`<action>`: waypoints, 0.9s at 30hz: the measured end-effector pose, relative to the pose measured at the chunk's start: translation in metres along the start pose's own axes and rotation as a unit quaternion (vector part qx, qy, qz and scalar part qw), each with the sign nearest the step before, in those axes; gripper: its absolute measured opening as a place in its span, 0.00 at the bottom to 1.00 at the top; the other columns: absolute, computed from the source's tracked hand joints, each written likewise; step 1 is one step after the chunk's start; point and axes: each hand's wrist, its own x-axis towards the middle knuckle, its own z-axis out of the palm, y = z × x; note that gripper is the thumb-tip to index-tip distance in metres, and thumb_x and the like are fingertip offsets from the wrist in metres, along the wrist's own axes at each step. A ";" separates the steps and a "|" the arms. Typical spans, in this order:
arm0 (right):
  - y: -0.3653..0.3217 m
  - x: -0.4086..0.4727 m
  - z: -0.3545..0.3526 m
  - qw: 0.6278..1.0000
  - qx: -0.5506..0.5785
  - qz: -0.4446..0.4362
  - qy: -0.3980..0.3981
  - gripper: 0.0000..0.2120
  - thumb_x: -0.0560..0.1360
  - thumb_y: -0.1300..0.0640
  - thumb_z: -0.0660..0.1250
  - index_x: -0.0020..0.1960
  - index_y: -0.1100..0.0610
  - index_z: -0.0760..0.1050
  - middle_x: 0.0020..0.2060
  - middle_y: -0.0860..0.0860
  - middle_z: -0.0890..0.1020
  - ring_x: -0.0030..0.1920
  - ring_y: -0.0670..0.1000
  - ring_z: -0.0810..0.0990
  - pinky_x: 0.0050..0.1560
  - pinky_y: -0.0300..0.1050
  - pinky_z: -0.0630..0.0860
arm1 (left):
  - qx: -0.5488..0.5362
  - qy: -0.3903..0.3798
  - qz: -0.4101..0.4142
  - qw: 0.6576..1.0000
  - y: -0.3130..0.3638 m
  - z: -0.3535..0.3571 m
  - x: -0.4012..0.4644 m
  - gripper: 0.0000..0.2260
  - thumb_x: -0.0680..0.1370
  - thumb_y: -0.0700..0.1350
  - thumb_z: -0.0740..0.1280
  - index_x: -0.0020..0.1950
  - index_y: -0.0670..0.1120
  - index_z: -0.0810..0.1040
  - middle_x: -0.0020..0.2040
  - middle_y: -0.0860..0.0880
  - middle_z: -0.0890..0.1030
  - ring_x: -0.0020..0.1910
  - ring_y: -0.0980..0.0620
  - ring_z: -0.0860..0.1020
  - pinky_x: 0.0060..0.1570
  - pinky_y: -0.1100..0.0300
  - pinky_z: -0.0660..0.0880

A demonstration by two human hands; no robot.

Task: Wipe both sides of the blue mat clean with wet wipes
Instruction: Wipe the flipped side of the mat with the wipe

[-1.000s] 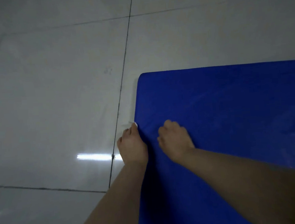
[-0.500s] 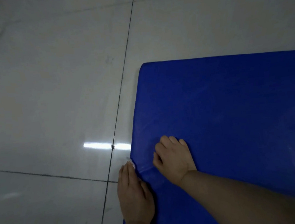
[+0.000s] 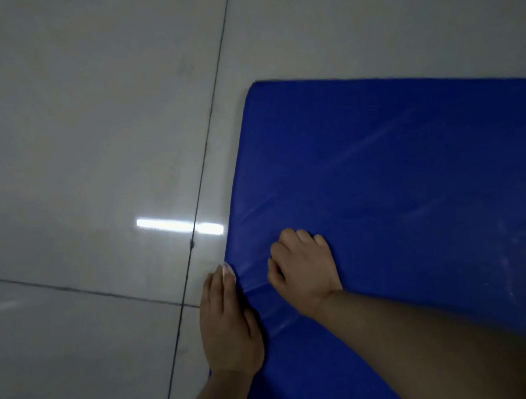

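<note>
Blue mat (image 3: 412, 187) lying flat on the pale tiled floor (image 3: 78, 151), its near-left edge running down toward the viewer. Left hand (image 3: 229, 324) pressing along that edge with fingers straight and together — a scrap of white wet wipe (image 3: 228, 270) peeking out past the fingertips, pinned against the mat's side. Right hand (image 3: 303, 270) resting on the mat's top surface just beside it, fingers curling under, knuckles bearing down — nothing visibly held. Light streak glaring off the floor near the edge.
</note>
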 end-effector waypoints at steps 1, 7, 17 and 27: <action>0.002 -0.001 -0.003 1.000 0.002 -0.014 -0.009 0.13 0.73 0.49 0.56 0.34 0.51 0.73 0.35 0.47 0.73 0.34 0.48 0.71 0.35 0.44 0.72 | -0.011 0.011 0.007 1.000 -0.001 -0.001 0.000 0.28 0.72 0.41 0.52 0.74 0.40 0.61 0.70 0.39 0.70 0.70 0.38 0.66 0.69 0.46 0.65; 0.019 0.004 -0.006 0.996 -0.050 -0.071 -0.012 0.15 0.74 0.47 0.52 0.38 0.50 0.74 0.38 0.47 0.73 0.34 0.47 0.71 0.34 0.43 0.72 | -0.028 0.017 -0.002 0.999 0.003 -0.001 0.012 0.27 0.70 0.41 0.53 0.69 0.37 0.71 0.63 0.38 0.76 0.61 0.36 0.75 0.57 0.42 0.76; -0.003 0.001 -0.022 0.989 -0.064 -0.048 -0.121 0.14 0.83 0.51 0.51 0.60 0.56 0.70 0.57 0.51 0.69 0.55 0.51 0.69 0.54 0.46 0.65 | 0.090 -0.004 -0.052 0.995 -0.009 -0.022 -0.055 0.22 0.73 0.43 0.55 0.62 0.38 0.78 0.55 0.42 0.81 0.53 0.41 0.80 0.55 0.42 0.76; 0.002 -0.063 -0.002 0.998 -0.040 -0.007 0.042 0.08 0.70 0.51 0.69 0.37 0.53 0.74 0.36 0.48 0.73 0.34 0.49 0.71 0.34 0.45 0.71 | 0.115 -0.027 -0.233 0.965 0.010 -0.005 -0.118 0.33 0.78 0.59 0.50 0.67 0.32 0.71 0.63 0.32 0.74 0.62 0.35 0.70 0.60 0.37 0.67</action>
